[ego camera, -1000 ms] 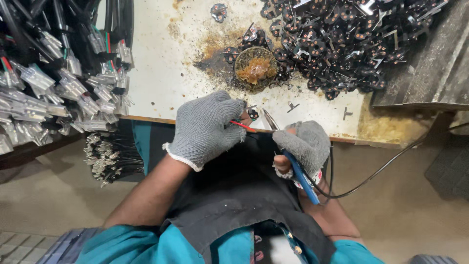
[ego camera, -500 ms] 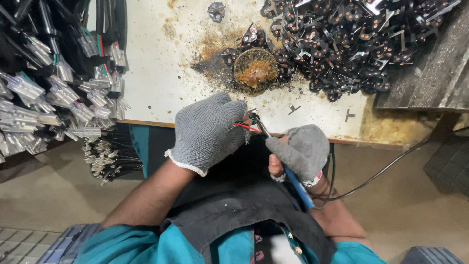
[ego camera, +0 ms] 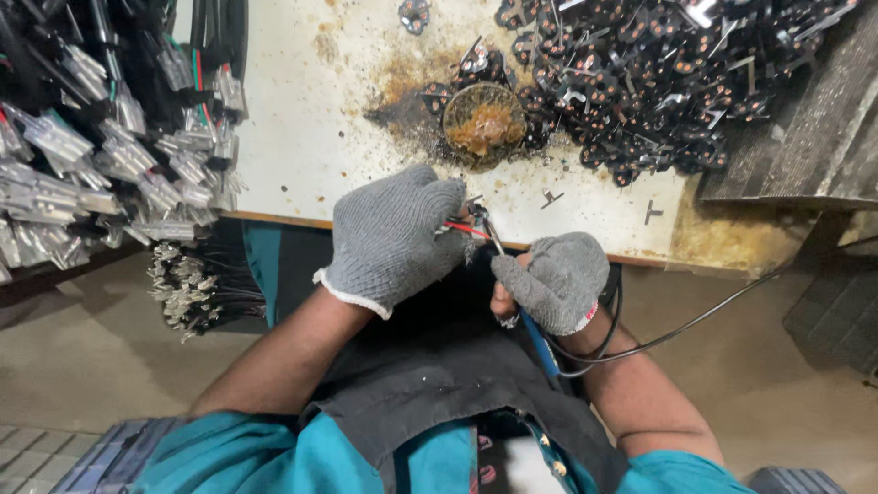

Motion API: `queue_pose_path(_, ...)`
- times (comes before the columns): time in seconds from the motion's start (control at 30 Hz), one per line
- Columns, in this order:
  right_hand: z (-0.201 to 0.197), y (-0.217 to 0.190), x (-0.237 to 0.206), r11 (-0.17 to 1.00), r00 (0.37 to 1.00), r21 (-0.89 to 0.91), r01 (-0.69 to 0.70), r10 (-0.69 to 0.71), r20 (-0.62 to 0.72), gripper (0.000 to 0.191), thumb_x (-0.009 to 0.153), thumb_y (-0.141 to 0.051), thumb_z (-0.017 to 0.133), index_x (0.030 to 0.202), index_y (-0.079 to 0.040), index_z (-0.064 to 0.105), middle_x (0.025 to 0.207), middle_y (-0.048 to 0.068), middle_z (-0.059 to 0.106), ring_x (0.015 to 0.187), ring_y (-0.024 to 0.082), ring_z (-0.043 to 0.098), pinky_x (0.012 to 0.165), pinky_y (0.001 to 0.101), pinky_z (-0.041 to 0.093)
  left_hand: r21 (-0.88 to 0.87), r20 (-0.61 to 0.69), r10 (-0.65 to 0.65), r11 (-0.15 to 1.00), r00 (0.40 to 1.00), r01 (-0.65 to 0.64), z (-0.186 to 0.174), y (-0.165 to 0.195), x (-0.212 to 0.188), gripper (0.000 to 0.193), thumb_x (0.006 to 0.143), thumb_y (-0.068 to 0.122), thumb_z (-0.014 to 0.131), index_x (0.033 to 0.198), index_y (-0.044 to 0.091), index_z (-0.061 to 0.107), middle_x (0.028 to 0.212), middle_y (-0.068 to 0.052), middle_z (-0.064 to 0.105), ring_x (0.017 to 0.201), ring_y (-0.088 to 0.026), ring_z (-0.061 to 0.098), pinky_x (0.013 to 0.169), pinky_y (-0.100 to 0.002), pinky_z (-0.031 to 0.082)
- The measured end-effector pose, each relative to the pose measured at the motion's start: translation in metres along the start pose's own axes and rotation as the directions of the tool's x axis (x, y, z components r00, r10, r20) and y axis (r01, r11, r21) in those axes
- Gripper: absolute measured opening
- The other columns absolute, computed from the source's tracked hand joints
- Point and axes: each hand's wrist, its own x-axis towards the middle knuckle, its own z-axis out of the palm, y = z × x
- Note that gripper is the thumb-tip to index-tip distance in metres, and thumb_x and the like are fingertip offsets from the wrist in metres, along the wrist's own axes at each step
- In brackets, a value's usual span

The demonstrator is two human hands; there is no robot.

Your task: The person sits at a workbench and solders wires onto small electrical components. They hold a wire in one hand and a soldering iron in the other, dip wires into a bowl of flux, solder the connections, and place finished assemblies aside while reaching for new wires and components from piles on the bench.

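A stained white table [ego camera: 302, 146] carries a heap of dark metal parts [ego camera: 658, 82]. At its edge, the gloved left hand [ego camera: 393, 238] pinches a red wire [ego camera: 462, 229]; just beside, the right hand [ego camera: 553, 279] grips a blue-handled soldering iron [ego camera: 540, 343].

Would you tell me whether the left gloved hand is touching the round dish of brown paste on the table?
Apart: the head view shows bare tabletop between the left hand and the dish.

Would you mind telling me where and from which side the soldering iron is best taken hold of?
Grip the soldering iron on its blue handle, well back from the thin metal tip that points up toward the red wire. Come from the person's right side, as the gloved right hand does: the cord trails off that way, and the left hand with the wire fills the other side.
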Motion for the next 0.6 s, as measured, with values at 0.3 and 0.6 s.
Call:
queue_pose_path(0.3, -0.0040, 0.0057, -0.0045, 0.632, 0.538, -0.397, 0.665, -0.775, -0.333, 0.020, 0.087, -0.016, 0.070, 0.106, -0.012, 0.069, 0.078, 0.006, 0.062, 0.071, 0.032, 0.064, 0.069, 0.0451, 0.050, -0.031, -0.028, 0.016, 0.999, 0.999, -0.017, -0.0010, 0.0019, -0.0014, 0.024, 0.072, 0.038, 0.081, 0.082, 0.020, 0.069, 0.078, -0.006, 0.063, 0.071, -0.032, 0.067, 0.057, -0.048, 0.049)
queue_pose_path(0.6, -0.0031, 0.0040, -0.0025, 0.985, 0.985, 0.029, 0.171, -0.171, 0.004, 0.037, 0.087, -0.035, 0.071, 0.053, -0.021, 0.070, 0.049, -0.006, 0.066, 0.043, 0.012, 0.063, 0.048, 0.0279, 0.048, -0.032, -0.010, 0.018, 0.999, 1.000, -0.018, 0.0013, -0.0025, -0.0012, 0.024, 0.073, 0.038, 0.081, 0.084, 0.020, 0.070, 0.079, -0.006, 0.063, 0.072, -0.032, 0.067, 0.057, -0.047, 0.050)
